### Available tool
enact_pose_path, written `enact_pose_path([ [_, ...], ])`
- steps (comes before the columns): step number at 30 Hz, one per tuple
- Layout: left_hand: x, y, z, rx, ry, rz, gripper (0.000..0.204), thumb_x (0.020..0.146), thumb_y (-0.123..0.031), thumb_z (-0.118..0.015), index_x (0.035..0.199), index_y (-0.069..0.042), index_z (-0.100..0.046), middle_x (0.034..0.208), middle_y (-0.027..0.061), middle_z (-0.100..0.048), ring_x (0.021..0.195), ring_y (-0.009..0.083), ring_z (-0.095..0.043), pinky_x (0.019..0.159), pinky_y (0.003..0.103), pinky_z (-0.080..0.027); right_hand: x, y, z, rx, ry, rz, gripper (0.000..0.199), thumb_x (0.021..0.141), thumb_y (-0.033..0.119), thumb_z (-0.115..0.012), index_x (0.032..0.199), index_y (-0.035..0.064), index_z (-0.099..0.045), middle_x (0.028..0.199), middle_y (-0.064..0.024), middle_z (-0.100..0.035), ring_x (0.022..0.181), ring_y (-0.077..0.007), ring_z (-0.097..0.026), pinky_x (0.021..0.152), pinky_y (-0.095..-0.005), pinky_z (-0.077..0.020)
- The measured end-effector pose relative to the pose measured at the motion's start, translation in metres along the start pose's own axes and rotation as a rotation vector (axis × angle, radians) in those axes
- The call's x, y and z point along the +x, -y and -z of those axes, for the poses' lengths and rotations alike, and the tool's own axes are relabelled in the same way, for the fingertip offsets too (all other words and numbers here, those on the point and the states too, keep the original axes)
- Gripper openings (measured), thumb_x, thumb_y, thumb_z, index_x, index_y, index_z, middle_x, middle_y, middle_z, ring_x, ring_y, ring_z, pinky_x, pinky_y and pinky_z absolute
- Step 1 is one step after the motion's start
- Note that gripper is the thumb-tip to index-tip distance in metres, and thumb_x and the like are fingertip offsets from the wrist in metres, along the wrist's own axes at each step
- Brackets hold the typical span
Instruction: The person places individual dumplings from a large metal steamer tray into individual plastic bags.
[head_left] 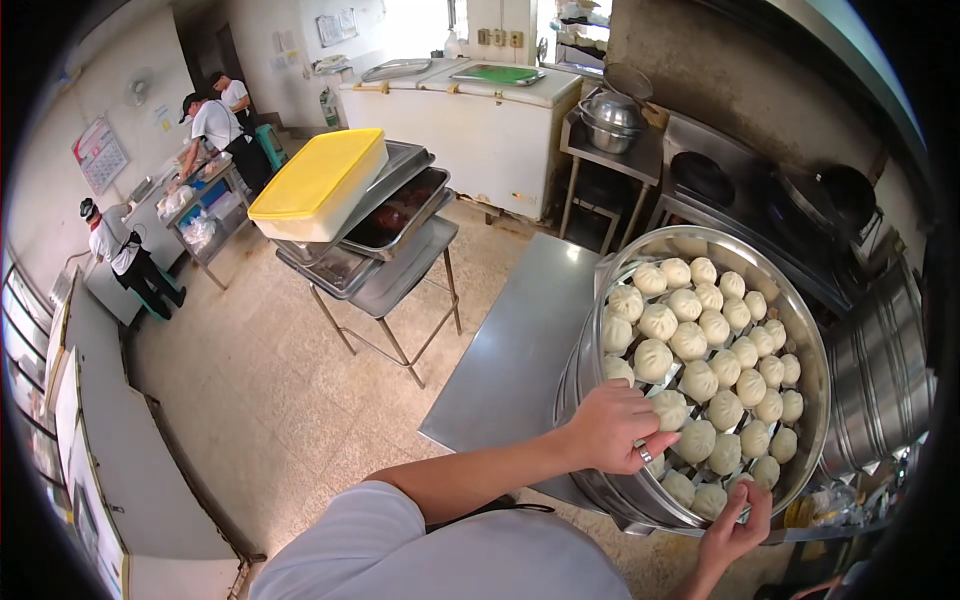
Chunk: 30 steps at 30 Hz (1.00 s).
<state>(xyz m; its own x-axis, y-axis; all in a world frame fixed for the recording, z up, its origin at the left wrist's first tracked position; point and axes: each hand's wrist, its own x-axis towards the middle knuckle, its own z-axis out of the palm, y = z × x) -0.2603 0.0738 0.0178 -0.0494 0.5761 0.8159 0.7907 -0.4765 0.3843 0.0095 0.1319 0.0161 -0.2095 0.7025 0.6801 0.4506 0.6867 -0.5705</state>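
Observation:
A large round metal steamer tray (pixel 812 330) is filled with several rows of white pleated steamed buns (pixel 688 338). My left hand (pixel 617 432), with a ring on one finger, reaches over the tray's left rim. Its fingers are curled in against the buns at that edge, and what they grip, if anything, is hidden. At the near rim my right hand (pixel 738 528) has its thumb and fingers closed around a small bun (pixel 741 486), partly covered by the fingertips. The tray rests on a metal table (pixel 510 340).
Stacked steamer tiers (pixel 875 370) stand right of the tray. Behind are a stove (pixel 735 225) and a pot (pixel 612 118). A metal stand (pixel 405 290) carries trays and a yellow-lidded container (pixel 320 185). A chest freezer (pixel 450 135) lines the back. Several people work far left.

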Motion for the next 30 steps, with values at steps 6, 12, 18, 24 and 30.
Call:
enact_pose_path([
  [6,-0.001,0.002,-0.001,-0.024,-0.003,-0.018,0.032,0.081,-0.014,-0.076,0.062,-0.010,-0.051,0.060,0.0031,-0.051,0.054,0.0239,-0.051,0.054,0.037,-0.034,0.000,0.000,0.000,-0.012,-0.008,-0.003,0.017,0.101,0.008,-0.058,0.092,-0.0056,-0.061,0.084,-0.0097,-0.061,0.077,-0.0198,-0.054,0.074,-0.0326,-0.0449],
  [12,-0.001,0.003,0.002,-0.002,0.000,-0.013,0.029,0.080,-0.012,-0.075,0.062,-0.010,-0.053,0.060,0.0029,-0.053,0.054,0.0230,-0.053,0.055,0.037,-0.036,-0.001,-0.001,-0.004,-0.011,-0.024,-0.025,0.014,0.097,0.006,-0.059,0.093,-0.0062,-0.066,0.086,-0.0140,-0.065,0.077,-0.0263,-0.060,0.072,-0.0360,-0.0468],
  [18,0.005,0.001,-0.001,-0.034,-0.004,-0.046,0.034,0.079,-0.013,-0.077,0.057,-0.012,-0.051,0.056,0.0028,-0.052,0.051,0.0230,-0.051,0.053,0.037,-0.036,-0.003,0.000,0.001,-0.068,-0.048,-0.030,0.012,0.097,0.005,-0.060,0.090,-0.0052,-0.064,0.085,-0.0104,-0.064,0.077,-0.0201,-0.058,0.073,-0.0333,-0.0466],
  [24,0.001,0.007,-0.004,0.033,0.010,-0.050,0.037,0.077,-0.014,-0.076,0.054,-0.014,-0.047,0.052,0.0023,-0.049,0.048,0.0217,-0.050,0.054,0.038,-0.034,0.005,0.003,-0.005,-0.108,-0.091,0.012,0.003,0.082,0.003,-0.068,0.082,0.0018,-0.071,0.077,-0.0161,-0.069,0.071,-0.0350,-0.065,0.066,-0.0423,-0.0502],
  [30,0.009,0.000,-0.006,0.017,-0.002,-0.115,0.042,0.078,-0.011,-0.070,0.053,-0.010,-0.036,0.050,0.0076,-0.038,0.044,0.0289,-0.039,0.050,0.042,-0.025,0.009,0.007,0.002,-0.100,-0.158,0.077,0.001,0.079,0.001,-0.071,0.079,0.0013,-0.070,0.075,-0.0147,-0.068,0.067,-0.0321,-0.065,0.062,-0.0394,-0.0497],
])
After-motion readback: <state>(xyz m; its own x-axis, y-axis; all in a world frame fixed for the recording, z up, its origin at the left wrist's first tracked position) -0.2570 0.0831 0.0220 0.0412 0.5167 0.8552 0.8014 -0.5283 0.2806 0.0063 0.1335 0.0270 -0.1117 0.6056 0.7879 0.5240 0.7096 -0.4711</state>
